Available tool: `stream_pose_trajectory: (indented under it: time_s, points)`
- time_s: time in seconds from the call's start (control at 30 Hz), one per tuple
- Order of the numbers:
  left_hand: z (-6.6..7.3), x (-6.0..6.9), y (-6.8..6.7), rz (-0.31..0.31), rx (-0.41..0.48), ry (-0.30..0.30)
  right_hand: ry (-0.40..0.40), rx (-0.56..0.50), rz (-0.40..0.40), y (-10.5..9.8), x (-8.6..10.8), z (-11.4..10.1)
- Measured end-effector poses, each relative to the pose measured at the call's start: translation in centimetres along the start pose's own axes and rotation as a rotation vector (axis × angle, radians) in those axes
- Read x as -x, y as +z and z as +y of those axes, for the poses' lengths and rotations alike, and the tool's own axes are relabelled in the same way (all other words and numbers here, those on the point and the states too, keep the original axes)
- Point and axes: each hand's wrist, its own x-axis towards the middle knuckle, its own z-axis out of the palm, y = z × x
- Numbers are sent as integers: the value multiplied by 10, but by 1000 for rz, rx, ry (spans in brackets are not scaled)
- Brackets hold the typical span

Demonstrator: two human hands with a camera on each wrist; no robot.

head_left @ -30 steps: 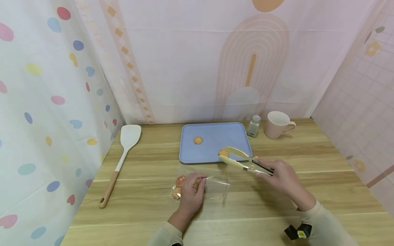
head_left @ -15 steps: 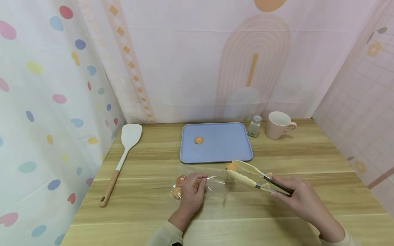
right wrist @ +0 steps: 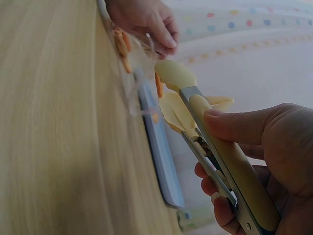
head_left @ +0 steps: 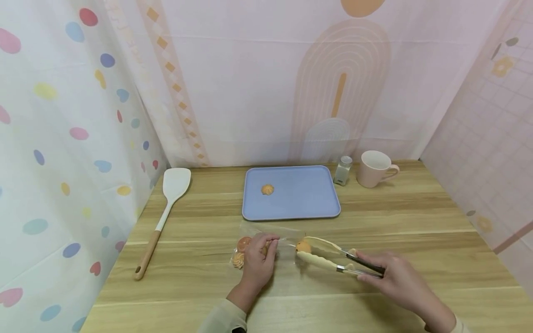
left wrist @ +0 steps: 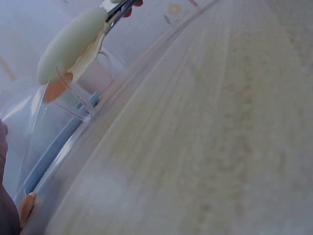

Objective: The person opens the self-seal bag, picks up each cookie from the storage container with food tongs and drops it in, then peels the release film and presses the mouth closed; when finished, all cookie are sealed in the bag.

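Note:
My left hand [head_left: 259, 263] pinches the upper edge of a clear plastic bag [head_left: 287, 256] between thumb and fingers, with several cookies [head_left: 238, 260] in the bag at its left end. My right hand [head_left: 397, 280] grips metal tongs with cream tips [head_left: 318, 261]. Held between those tips, a round cookie [head_left: 303, 247] is at the bag's right-hand mouth. In the right wrist view the tongs [right wrist: 230, 161] lie in my curled right fingers, and the cookie [right wrist: 159, 85] is at their far end. The left wrist view shows the cookie [left wrist: 58, 87] by the bag's opening.
Behind the bag lies a blue tray [head_left: 300, 194] with one cookie [head_left: 267, 189] on its left part. A small glass shaker [head_left: 343, 171] and a pink mug [head_left: 372, 170] stand right of it. A white spatula with a wooden handle [head_left: 148, 254] lies at the left.
The tongs have carried the round cookie off the tray, toward me, and then left to the bag's mouth. My left hand has stayed on the bag.

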Motion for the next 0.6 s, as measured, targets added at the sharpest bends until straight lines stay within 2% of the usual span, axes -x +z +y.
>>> stream_pose_trajectory:
  time_s: [0.27, 0.5, 0.6]
  points:
    - [1, -1, -1, 25, -3, 44, 53, -95, -158, 18, -19, -2]
    - [1, -3, 0, 51, 8, 106, 58, -108, -188, 39, -36, -4]
    - [2, -5, -1, 61, 12, 130, 97, -148, -217, 45, -43, -7]
